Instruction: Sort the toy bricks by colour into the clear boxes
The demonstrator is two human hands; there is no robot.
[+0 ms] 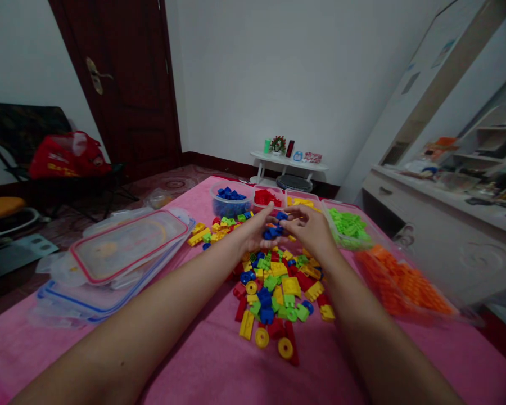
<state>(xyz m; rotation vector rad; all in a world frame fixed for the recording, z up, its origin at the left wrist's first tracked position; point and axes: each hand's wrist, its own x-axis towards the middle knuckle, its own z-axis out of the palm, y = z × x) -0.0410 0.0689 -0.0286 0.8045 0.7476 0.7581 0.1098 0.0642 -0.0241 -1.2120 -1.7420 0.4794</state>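
My left hand (256,232) is over the pile with its palm turned inward and fingers curled under several blue toy bricks (272,232). Close against it, my right hand (311,224) has thumb and fingers pinched at a blue brick (281,216) over the left palm. Beneath both hands spreads a mixed heap of toy bricks (278,284) in yellow, green, red and blue. Beyond the hands stand a round tub of blue bricks (231,203), a box of red bricks (266,197) and a box of yellow bricks (300,202), partly hidden by my right hand.
On the right are a box of light green bricks (349,225) and a box of orange bricks (405,281). Stacked clear lids (129,247) lie on the left of the pink cloth (185,360). A white cabinet (438,230) stands to the right.
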